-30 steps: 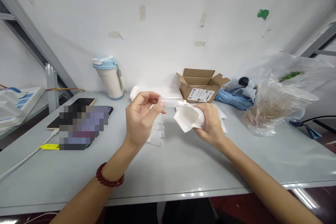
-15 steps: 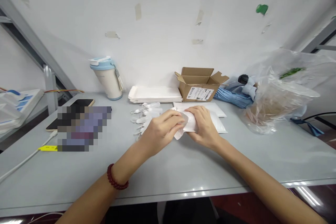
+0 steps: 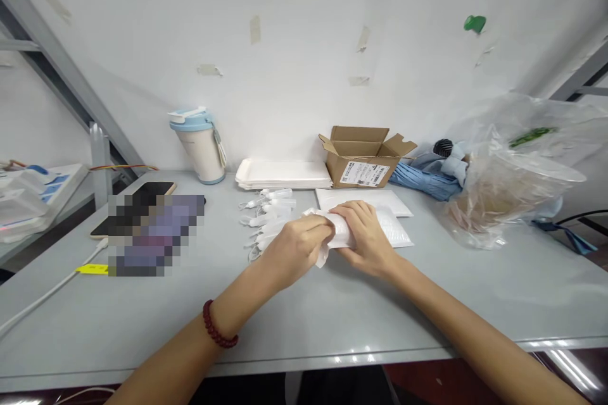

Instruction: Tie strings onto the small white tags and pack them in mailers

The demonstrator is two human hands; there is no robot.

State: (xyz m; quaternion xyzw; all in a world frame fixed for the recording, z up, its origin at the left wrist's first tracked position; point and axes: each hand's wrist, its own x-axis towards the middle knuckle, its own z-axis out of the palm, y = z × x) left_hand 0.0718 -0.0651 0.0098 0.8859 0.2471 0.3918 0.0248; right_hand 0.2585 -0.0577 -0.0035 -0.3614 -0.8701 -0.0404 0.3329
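Note:
A white padded bubble mailer (image 3: 342, 237) is held above the table, its mouth turned to the left and bulging open. My right hand (image 3: 368, 240) wraps around its body, thumb below and fingers over the top. At the mouth is my left hand (image 3: 294, 253), its closed fingertips tucked inside the opening; whatever they may hold is hidden. Left of the mailer lie several small translucent white tubes with thin cord loops (image 3: 259, 220), partly covered by my left hand. Beneath and behind my right hand, more white mailers (image 3: 399, 233) lie flat.
Against the wall stand a stack of white envelopes (image 3: 285, 172), an open cardboard box (image 3: 363, 164) and a cream tumbler (image 3: 202, 152). A folded blue umbrella (image 3: 425, 178) and a bagged plastic tub (image 3: 503, 190) are at right. A phone (image 3: 154, 190) and cable (image 3: 47, 294) lie at left.
My left fingers have gone from the rim of the mailer's mouth to further inside it. My right hand keeps its hold. The whole view has shifted slightly.

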